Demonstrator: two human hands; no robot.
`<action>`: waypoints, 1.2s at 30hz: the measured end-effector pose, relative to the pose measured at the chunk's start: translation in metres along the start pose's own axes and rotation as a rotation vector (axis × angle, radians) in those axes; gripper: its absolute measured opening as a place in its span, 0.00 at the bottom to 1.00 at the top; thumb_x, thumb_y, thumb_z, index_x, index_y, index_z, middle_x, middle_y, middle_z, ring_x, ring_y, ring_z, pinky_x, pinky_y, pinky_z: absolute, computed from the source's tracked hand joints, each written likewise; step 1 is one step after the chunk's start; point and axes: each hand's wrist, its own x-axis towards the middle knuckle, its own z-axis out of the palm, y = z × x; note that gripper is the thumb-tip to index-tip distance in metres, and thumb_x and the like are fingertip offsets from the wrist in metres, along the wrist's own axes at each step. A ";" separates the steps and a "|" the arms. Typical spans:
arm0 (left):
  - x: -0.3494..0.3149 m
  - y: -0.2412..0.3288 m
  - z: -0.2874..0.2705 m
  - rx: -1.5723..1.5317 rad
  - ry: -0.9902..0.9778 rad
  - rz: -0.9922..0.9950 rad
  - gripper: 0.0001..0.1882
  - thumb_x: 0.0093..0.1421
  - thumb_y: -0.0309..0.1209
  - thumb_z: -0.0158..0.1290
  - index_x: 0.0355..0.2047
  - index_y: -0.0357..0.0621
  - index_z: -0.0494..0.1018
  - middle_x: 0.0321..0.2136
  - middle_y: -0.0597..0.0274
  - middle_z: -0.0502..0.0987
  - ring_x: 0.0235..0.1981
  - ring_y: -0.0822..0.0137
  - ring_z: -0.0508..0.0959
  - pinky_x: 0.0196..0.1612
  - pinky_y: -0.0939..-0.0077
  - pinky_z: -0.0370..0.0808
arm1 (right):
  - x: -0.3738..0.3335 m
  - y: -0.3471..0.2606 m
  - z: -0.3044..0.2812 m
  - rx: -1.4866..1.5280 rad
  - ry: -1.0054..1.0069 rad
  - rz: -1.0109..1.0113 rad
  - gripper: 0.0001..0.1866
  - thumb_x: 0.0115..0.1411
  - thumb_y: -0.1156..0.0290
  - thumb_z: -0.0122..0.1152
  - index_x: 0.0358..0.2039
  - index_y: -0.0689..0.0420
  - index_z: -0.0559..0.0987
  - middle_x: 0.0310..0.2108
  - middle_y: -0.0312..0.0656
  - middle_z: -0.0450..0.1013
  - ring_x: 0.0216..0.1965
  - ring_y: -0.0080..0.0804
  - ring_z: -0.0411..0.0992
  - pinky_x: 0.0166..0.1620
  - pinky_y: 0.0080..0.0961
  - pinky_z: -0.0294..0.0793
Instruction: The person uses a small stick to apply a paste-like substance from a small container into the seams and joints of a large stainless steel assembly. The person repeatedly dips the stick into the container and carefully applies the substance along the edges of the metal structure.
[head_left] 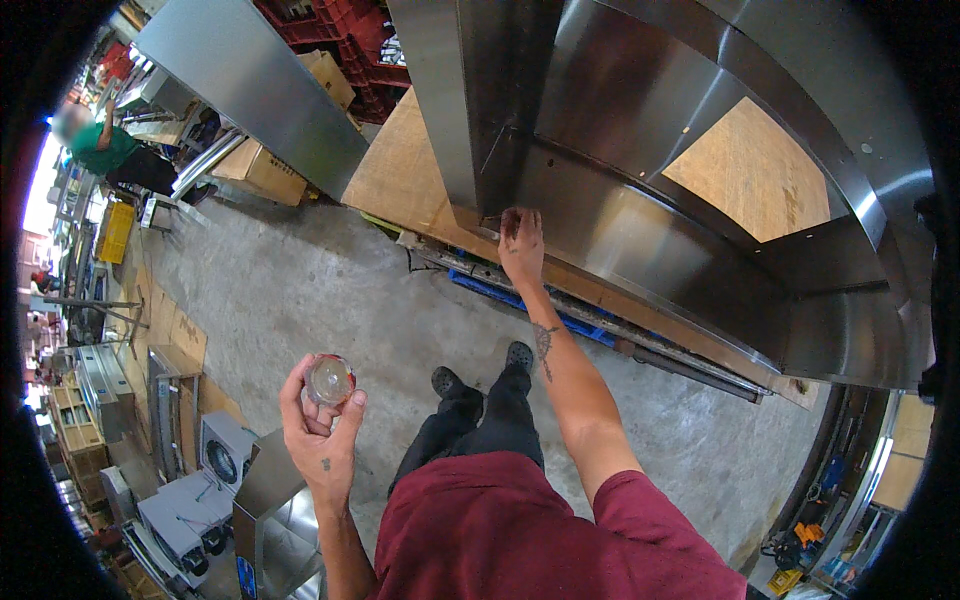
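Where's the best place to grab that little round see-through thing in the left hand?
Pinch the clear round thing by its curved rim, probably from the far side: the left hand holds it around the left and near edges, leaving the far edge mostly bare.

Smooth glossy metal frame (620,215), matt wooden board (405,165), shiny transparent container (329,382).

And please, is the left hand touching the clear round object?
Touching. The head view shows the clear round object held in the left hand, its edge between the fingers and thumb.
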 end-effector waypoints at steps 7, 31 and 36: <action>0.000 -0.002 -0.002 -0.010 -0.007 -0.020 0.40 0.65 0.13 0.69 0.75 0.35 0.66 0.69 0.46 0.73 0.68 0.56 0.79 0.66 0.61 0.83 | 0.002 -0.012 -0.005 0.062 0.047 -0.010 0.08 0.73 0.74 0.66 0.49 0.60 0.79 0.46 0.54 0.77 0.47 0.60 0.78 0.50 0.54 0.80; 0.009 -0.003 -0.002 -0.067 -0.060 -0.030 0.39 0.67 0.13 0.66 0.75 0.37 0.65 0.70 0.49 0.73 0.66 0.58 0.80 0.67 0.63 0.82 | -0.040 -0.083 -0.071 0.409 0.066 0.442 0.14 0.82 0.62 0.63 0.50 0.62 0.80 0.40 0.43 0.82 0.41 0.28 0.80 0.50 0.28 0.79; 0.016 -0.007 0.001 -0.052 -0.088 0.015 0.39 0.65 0.14 0.70 0.74 0.38 0.68 0.67 0.52 0.77 0.59 0.61 0.85 0.54 0.69 0.86 | -0.076 -0.187 -0.121 0.631 -0.103 0.511 0.11 0.82 0.66 0.63 0.50 0.62 0.80 0.44 0.41 0.80 0.45 0.27 0.78 0.52 0.28 0.78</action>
